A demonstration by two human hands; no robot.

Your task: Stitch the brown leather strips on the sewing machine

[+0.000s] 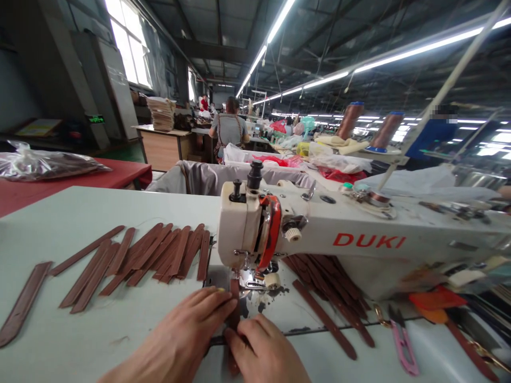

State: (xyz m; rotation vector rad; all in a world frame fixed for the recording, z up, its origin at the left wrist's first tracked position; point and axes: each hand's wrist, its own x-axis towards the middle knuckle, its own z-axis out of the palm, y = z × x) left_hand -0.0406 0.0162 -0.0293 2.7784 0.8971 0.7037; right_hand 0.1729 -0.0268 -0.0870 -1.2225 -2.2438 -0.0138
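A brown leather strap [234,316] lies lengthwise on the bed of a white sewing machine [319,223], its far end at the presser foot [249,282]. My left hand [195,319] rests beside the strap, with its fingers together and their tips on the strap's left edge. Closer to me, my right hand [263,348] pinches the near part of the strap between thumb and fingers. The needle itself is too small to make out. Left of the machine lies a loose row of similar brown straps [155,255]. More brown straps [327,287] are heaped under the machine arm.
Pink thread snips [403,343] lie at the right, near an orange-red piece [437,303]. Two thread cones [351,119] stand behind the machine. A red table [128,169] carries a plastic bag [43,162]. A person [229,130] sits farther back, facing away.
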